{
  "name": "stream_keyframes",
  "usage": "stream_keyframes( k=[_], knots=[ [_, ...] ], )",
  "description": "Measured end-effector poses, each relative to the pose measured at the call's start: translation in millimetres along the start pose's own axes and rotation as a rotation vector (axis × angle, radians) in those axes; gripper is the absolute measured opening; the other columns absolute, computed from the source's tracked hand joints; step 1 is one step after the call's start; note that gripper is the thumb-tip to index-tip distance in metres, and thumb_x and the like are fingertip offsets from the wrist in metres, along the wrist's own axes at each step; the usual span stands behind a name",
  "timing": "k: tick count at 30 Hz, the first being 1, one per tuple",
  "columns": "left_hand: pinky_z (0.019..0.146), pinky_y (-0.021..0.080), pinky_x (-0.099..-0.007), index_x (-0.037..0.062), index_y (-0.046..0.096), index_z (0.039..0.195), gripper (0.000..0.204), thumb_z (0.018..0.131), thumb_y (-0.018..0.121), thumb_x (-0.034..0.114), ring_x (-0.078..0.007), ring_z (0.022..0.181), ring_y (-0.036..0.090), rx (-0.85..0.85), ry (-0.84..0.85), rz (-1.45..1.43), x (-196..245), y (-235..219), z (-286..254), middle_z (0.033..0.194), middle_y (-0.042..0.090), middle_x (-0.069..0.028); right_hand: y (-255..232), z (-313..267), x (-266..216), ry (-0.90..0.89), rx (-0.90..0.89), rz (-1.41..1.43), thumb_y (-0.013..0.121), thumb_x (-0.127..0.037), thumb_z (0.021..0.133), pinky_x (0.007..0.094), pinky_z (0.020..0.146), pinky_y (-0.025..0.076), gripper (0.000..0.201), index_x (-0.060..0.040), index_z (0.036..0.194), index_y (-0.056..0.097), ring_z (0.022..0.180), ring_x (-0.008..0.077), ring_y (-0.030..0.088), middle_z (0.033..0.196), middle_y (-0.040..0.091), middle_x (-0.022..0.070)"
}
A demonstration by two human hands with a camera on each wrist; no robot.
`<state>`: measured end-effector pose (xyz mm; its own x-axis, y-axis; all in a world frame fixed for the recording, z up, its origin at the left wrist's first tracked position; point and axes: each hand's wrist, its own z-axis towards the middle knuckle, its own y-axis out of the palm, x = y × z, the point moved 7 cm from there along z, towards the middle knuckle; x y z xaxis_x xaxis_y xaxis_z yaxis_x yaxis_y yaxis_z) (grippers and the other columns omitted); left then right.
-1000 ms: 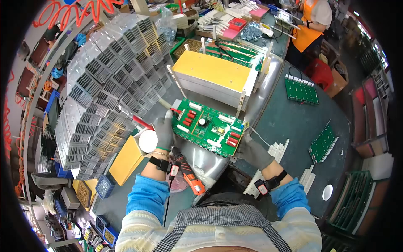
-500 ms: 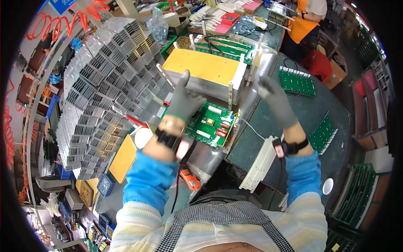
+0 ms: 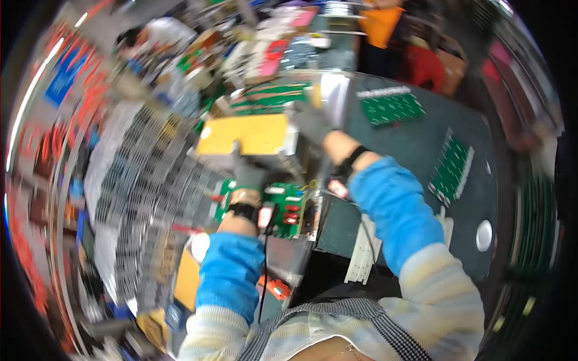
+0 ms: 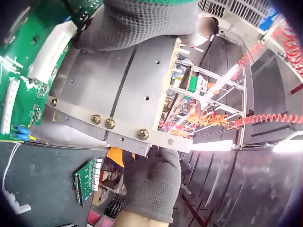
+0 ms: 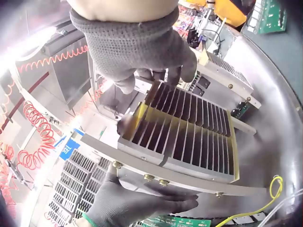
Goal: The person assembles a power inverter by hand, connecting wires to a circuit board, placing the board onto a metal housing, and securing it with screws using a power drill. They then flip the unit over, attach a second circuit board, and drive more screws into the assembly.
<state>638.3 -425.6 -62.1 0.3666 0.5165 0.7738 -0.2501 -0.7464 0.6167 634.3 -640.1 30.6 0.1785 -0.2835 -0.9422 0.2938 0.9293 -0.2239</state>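
- Head view: since half a second ago, the right hand (image 3: 312, 123) has crossed from over the bench (image 3: 338, 219) to the right end of the yellow-topped metal block (image 3: 244, 133), and the left hand (image 3: 250, 174) has come up to its near side. The whole view has swung and blurred.
- The block sits just beyond the green circuit board (image 3: 286, 210), its long side running left to right across the person's front, yellow face up.
- Left wrist view: the left hand lies against the block's grey side. A pale strip (image 4: 127, 129) with brass screws (image 4: 143, 134) runs along it; the right hand is at the strip's end, its fingertips hidden.
- Right wrist view: the left hand is released, fingers fairly straight, beside the strip. The right hand's fingers bend over the block's edge; I can't tell whether they grip. The end with the metal fins (image 5: 189, 146) faces the person's right.
- I'd guess it's heavy and stiff, slick on the flat sides, with fins that could bend. Best held low at both ends by the solid sides, clear of fins and board.
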Motion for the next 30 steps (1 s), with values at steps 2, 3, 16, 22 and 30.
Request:
stream_keyframes(
  k=[2,3,16,22,30],
  knots=[
    [0.103,0.039,-0.0449,0.0107,0.027,0.137,0.073,0.079,0.069,0.016,-0.0268,0.113,0.055,0.04,0.127,0.583,12,12,-15,0.117,0.059,-0.0147,7,7,25,0.054,0.099,0.144,0.062,-0.022,0.085,0.0348,0.064,0.046,0.015,-0.0071,0.089,0.064,0.069,0.017,0.055,0.074,0.061,0.0066],
    [0.101,0.042,-0.0452,0.0124,0.024,0.137,0.081,0.075,0.075,0.005,-0.0259,0.111,0.056,0.05,0.165,0.734,16,14,-20,0.114,0.06,-0.0136,5,1,20,0.008,0.221,0.247,0.064,-0.022,0.084,0.0342,0.069,0.048,0.018,-0.0068,0.092,0.066,0.072,0.0211,0.059,0.078,0.064,0.0099],
    [0.103,0.038,-0.047,0.0074,0.049,0.128,0.067,0.08,0.067,0.05,-0.0257,0.114,0.051,0.036,0.155,-0.23,46,148,-117,0.125,0.054,-0.008,-77,-103,-119,-0.193,0.107,0.555,0.06,-0.018,0.091,0.0262,0.085,0.044,0.03,0.0026,0.113,0.061,0.095,0.0125,0.055,0.103,0.062,0.0058],
    [0.105,0.038,-0.0458,0.0082,0.04,0.137,0.073,0.082,0.065,0.049,-0.0274,0.124,0.048,-0.029,0.356,-0.154,74,203,-232,0.135,0.049,-0.0089,-118,-202,-244,-0.434,-0.007,0.441,0.055,-0.008,0.093,0.0232,0.084,0.041,0.021,0.0009,0.112,0.059,0.092,0.0075,0.051,0.1,0.058,0.0017],
    [0.104,0.038,-0.045,0.0077,0.039,0.139,0.073,0.087,0.055,0.057,-0.0278,0.122,0.05,0.37,0.507,-0.089,75,155,-434,0.135,0.05,-0.0104,-25,-302,-286,-0.357,-0.544,0.897,0.054,-0.006,0.092,0.0255,0.081,0.044,0.02,-0.0001,0.111,0.057,0.092,0.0091,0.053,0.101,0.06,0.0054]
  ],
)
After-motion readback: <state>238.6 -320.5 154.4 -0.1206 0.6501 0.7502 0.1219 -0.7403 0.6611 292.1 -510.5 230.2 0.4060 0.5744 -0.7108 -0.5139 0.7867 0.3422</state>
